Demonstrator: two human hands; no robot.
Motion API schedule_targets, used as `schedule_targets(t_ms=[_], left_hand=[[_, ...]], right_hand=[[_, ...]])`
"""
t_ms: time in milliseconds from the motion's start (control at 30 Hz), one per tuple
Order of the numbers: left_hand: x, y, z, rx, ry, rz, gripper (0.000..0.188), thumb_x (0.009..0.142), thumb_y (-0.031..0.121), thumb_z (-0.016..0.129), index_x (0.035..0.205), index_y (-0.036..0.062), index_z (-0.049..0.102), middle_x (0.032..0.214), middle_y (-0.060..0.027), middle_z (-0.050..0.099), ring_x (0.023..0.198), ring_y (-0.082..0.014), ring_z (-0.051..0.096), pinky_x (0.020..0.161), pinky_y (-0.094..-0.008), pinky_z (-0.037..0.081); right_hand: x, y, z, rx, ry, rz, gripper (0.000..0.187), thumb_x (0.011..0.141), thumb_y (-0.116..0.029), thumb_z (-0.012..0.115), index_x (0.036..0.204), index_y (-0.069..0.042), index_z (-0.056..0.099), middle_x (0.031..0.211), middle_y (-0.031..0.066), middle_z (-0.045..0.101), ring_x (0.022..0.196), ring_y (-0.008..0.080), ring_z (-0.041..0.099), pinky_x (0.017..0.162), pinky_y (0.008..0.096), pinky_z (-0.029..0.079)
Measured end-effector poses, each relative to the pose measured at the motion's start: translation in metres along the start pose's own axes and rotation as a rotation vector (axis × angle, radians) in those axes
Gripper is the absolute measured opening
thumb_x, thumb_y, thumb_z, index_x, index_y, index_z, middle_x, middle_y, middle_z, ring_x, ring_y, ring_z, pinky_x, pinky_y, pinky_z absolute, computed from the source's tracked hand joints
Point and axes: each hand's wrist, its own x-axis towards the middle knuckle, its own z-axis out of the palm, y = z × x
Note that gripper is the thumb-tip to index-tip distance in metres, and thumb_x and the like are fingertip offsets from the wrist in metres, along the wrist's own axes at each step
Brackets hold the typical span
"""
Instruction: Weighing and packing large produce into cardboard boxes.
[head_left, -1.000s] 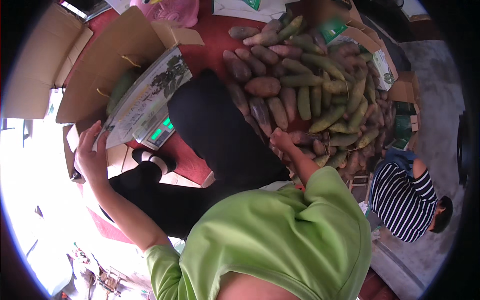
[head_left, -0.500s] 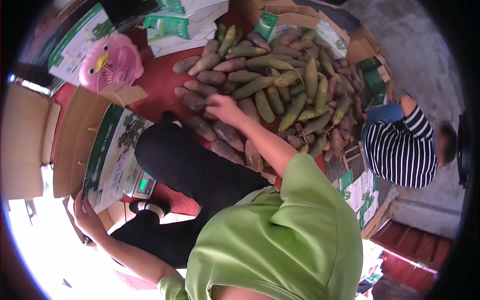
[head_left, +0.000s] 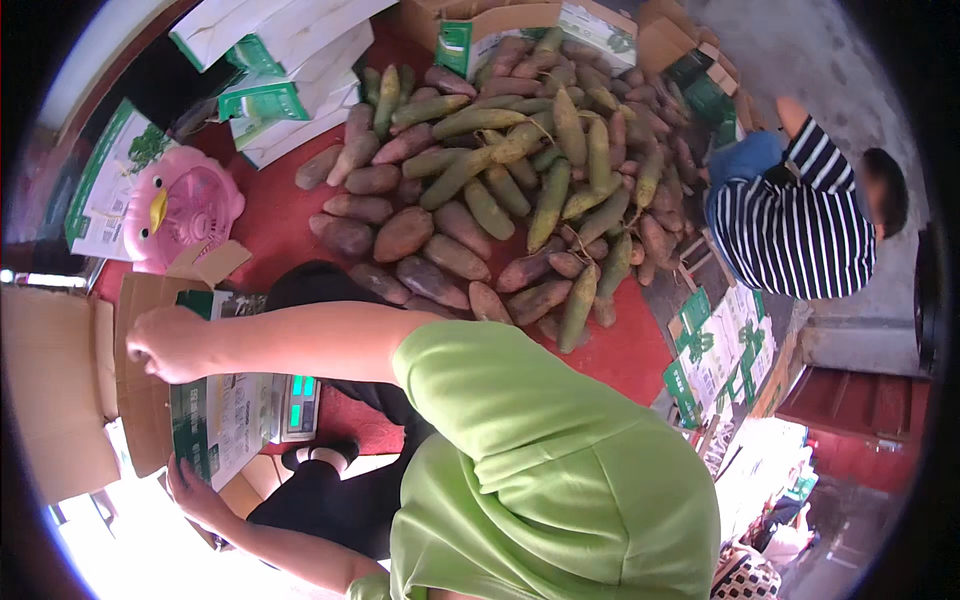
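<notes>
Your left hand [head_left: 200, 500] steadies the near edge of the open box [head_left: 235, 425], which stands beside the lit scale [head_left: 302, 405]; whether its fingers pinch the cardboard, you can't tell from here. Your right hand [head_left: 172, 345] is over the box opening, fingers curled, any contents hidden. You seem to be mid-reach at the box; moving that hand calls for clearing the raised flap [head_left: 145, 405].

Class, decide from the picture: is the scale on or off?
On: the scale has a display glowing green.
</notes>
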Motion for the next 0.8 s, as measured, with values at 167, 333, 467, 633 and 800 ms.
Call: schedule_targets(t_ms=[167, 333, 467, 633, 800], left_hand=[[0.000, 0.020, 0.001, -0.052, 0.007, 0.036, 0.021, 0.088, 0.009, 0.054, 0.105, 0.0018, 0.063, 0.095, -0.0141, 0.065, 0.087, -0.0267, 0.061, 0.077, -0.0337, 0.047], [-0.003, 0.028, -0.010, -0.101, 0.038, 0.046, 0.019, 0.085, 0.004, 0.055, 0.101, 0.0007, 0.064, 0.094, -0.0135, 0.065, 0.084, -0.0271, 0.061, 0.076, -0.0341, 0.047], [-0.004, 0.017, -0.003, -0.179, 0.062, 0.016, 0.019, 0.081, 0.002, 0.057, 0.098, 0.0017, 0.065, 0.091, -0.0136, 0.065, 0.086, -0.0276, 0.060, 0.081, -0.0353, 0.044], [-0.002, 0.020, -0.016, -0.183, 0.092, 0.002, 0.016, 0.080, 0.005, 0.057, 0.093, 0.0030, 0.066, 0.088, -0.0132, 0.064, 0.084, -0.0280, 0.060, 0.079, -0.0352, 0.044], [-0.005, 0.004, -0.037, -0.091, 0.044, -0.014, 0.016, 0.081, 0.005, 0.057, 0.093, 0.0028, 0.066, 0.087, -0.0153, 0.064, 0.079, -0.0302, 0.062, 0.072, -0.0360, 0.047]], right_hand=[[0.001, 0.030, -0.006, -0.112, 0.141, -0.056, 0.014, 0.074, -0.009, 0.063, 0.088, -0.007, 0.065, 0.088, 0.0133, 0.062, 0.088, 0.0316, 0.059, 0.078, 0.0419, 0.047], [0.007, 0.039, -0.017, -0.036, 0.315, 0.027, 0.015, 0.071, -0.008, 0.064, 0.086, -0.005, 0.063, 0.084, 0.0152, 0.062, 0.084, 0.0341, 0.059, 0.075, 0.0429, 0.046], [0.011, 0.055, -0.028, -0.106, 0.371, 0.032, 0.019, 0.072, -0.009, 0.066, 0.089, -0.004, 0.063, 0.089, 0.0143, 0.063, 0.082, 0.0308, 0.061, 0.073, 0.0390, 0.048], [0.010, 0.066, -0.036, -0.120, 0.314, 0.120, 0.023, 0.074, -0.010, 0.065, 0.096, -0.002, 0.062, 0.089, 0.0124, 0.064, 0.079, 0.0241, 0.063, 0.072, 0.0331, 0.050], [0.010, 0.060, -0.038, -0.050, 0.259, 0.174, 0.016, 0.075, -0.012, 0.063, 0.089, -0.002, 0.063, 0.088, 0.0144, 0.062, 0.085, 0.0317, 0.060, 0.076, 0.0404, 0.047]])
